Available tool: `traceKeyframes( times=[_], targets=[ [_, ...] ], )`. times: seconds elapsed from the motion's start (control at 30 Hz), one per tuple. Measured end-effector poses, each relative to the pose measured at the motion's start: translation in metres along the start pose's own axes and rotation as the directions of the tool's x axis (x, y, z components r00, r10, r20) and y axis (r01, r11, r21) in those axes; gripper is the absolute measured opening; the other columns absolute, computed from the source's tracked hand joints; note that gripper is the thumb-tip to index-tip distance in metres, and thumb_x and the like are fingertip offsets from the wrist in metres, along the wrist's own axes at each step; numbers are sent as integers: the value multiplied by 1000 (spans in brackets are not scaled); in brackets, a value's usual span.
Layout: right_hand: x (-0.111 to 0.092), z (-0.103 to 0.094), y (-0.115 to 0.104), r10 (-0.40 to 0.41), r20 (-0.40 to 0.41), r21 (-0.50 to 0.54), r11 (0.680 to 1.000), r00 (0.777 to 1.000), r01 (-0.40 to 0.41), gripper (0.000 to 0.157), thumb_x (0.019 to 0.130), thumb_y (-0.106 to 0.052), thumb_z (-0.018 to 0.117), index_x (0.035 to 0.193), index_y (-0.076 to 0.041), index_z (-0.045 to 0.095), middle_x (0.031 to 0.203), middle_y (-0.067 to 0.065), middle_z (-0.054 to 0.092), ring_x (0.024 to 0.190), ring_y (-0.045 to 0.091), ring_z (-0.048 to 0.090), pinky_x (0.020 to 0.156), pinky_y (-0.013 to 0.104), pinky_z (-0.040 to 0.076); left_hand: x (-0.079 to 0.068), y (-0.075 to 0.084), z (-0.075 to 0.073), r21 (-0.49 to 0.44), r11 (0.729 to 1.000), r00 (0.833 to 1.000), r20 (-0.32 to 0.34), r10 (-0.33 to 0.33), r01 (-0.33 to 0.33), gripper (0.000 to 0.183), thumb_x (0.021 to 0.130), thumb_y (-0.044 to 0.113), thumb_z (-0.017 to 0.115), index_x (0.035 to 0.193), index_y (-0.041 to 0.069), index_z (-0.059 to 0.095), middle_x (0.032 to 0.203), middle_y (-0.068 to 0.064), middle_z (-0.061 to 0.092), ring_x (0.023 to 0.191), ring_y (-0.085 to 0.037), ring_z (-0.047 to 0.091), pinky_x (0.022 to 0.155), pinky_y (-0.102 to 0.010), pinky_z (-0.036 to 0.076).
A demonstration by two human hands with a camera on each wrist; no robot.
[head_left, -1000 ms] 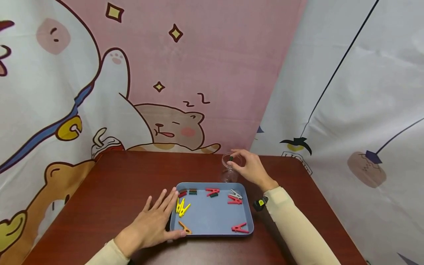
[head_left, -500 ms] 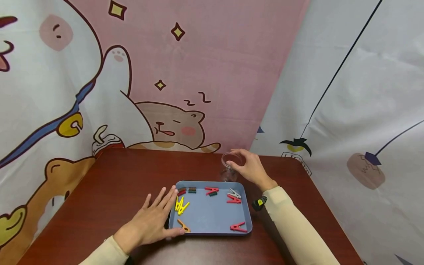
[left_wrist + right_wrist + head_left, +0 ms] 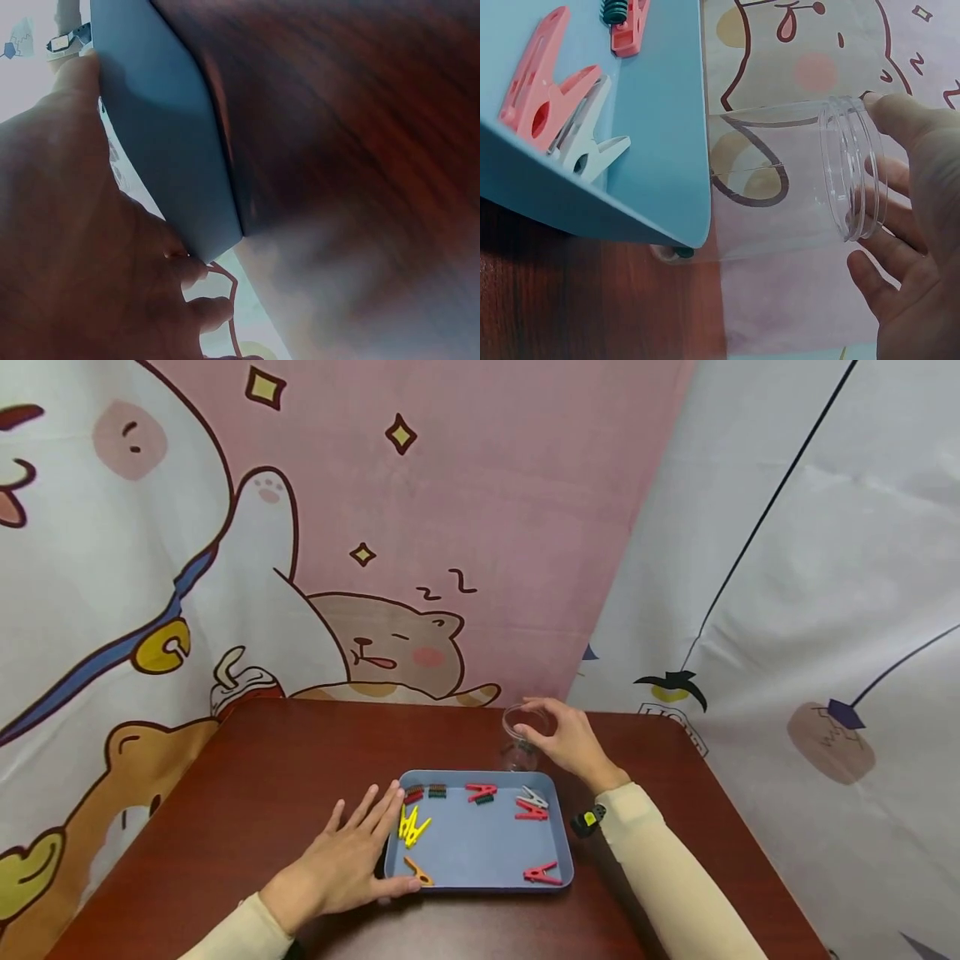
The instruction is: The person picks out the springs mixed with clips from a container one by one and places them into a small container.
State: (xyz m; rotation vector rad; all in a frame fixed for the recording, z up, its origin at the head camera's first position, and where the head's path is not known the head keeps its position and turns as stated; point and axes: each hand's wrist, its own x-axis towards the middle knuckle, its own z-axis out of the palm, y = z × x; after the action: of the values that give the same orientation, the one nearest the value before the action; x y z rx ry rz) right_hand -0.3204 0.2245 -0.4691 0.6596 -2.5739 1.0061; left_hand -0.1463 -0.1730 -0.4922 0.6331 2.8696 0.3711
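Observation:
My left hand (image 3: 347, 857) lies with straight, spread fingers along the left side of a blue-grey tray (image 3: 487, 860), its thumb at the front rim. Behind the tray stands a clear, lidless jar (image 3: 519, 756). At the jar's mouth is my right hand (image 3: 564, 739), thumb and fingers apart around the rim with nothing between them. A small dark green piece (image 3: 684, 252) shows at the jar's bottom, partly hidden by the tray wall. On the tray lie red clothespins (image 3: 542, 873), a white clothespin (image 3: 592, 142), yellow clothespins (image 3: 412, 828) and an orange clothespin (image 3: 417, 871).
Small ribbed dark pieces (image 3: 437, 792) lie near the tray's back left, and a green one (image 3: 485, 799) lies beside a red clothespin. The brown table (image 3: 322, 743) carries everything. A printed cloth (image 3: 510, 568) hangs directly behind the table.
The small dark green piece pinched in my right hand one second ago has left the fingers and dropped into the jar. My left hand stays at the tray.

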Motion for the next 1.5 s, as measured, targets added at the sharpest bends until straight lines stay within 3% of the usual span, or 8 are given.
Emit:
traceKeyframes(
  times=[0.4, 0.67, 0.9, 1.03, 1.23, 1.27, 1.5],
  targets=[
    [4, -1, -7, -60, 34, -48, 997, 998, 62, 40, 105, -27, 91, 140, -11, 81, 156, 17, 76, 147, 40, 73, 123, 66, 58, 0, -1, 1, 4, 1000, 1000, 0, -9, 9, 138, 93, 103, 58, 189, 14, 14, 200, -5, 8, 184, -44, 16, 139, -86, 17],
    [6, -1, -24, -153, 60, -99, 982, 986, 158, 36, 104, -12, 90, 139, -9, 81, 159, 15, 73, 149, 39, 71, 125, 62, 58, -2, -1, 1, -5, 1000, 1000, 4, -26, 26, 138, 93, 101, 62, 189, 15, 13, 200, -4, 7, 185, -43, 14, 141, -84, 16],
    [7, 3, -44, -217, 86, -127, 966, 972, 227, 36, 103, -11, 90, 138, -12, 81, 157, 15, 72, 146, 39, 70, 122, 62, 61, -2, 0, 1, -2, 1000, 1000, -15, -27, 27, 138, 92, 102, 61, 189, 14, 16, 200, -4, 10, 185, -43, 13, 141, -84, 16],
    [9, 9, -56, -256, 132, -112, 956, 958, 270, 36, 102, -11, 91, 137, -12, 81, 157, 16, 71, 132, 35, 75, 112, 57, 66, -4, 2, 1, 1, 1000, 999, -24, -30, 30, 136, 93, 100, 62, 189, 13, 19, 199, -7, 12, 185, -44, 13, 140, -85, 15],
    [10, 24, -73, -263, 258, -94, 951, 930, 295, 35, 105, -18, 90, 139, -15, 81, 165, 15, 67, 145, 36, 70, 121, 57, 61, -8, 4, -1, 0, 1000, 999, -34, -25, 25, 133, 96, 96, 64, 188, 10, 22, 198, -12, 16, 184, -45, 15, 139, -86, 15],
    [10, 26, -76, -264, 284, -96, 949, 922, 301, 35, 105, -20, 90, 139, -16, 81, 165, 15, 66, 152, 37, 67, 126, 59, 58, -8, 5, -1, 1, 1000, 999, -35, -24, 24, 133, 96, 96, 64, 188, 10, 22, 198, -12, 17, 184, -45, 16, 139, -86, 15],
    [13, 49, -87, -310, 407, -99, 920, 859, 379, 33, 106, -23, 89, 138, -19, 82, 165, 11, 67, 152, 32, 67, 127, 56, 58, -7, 5, -2, -14, 1000, 999, -30, -21, 20, 134, 95, 96, 65, 187, 8, 22, 197, -14, 18, 184, -44, 18, 140, -86, 15]
  ],
)
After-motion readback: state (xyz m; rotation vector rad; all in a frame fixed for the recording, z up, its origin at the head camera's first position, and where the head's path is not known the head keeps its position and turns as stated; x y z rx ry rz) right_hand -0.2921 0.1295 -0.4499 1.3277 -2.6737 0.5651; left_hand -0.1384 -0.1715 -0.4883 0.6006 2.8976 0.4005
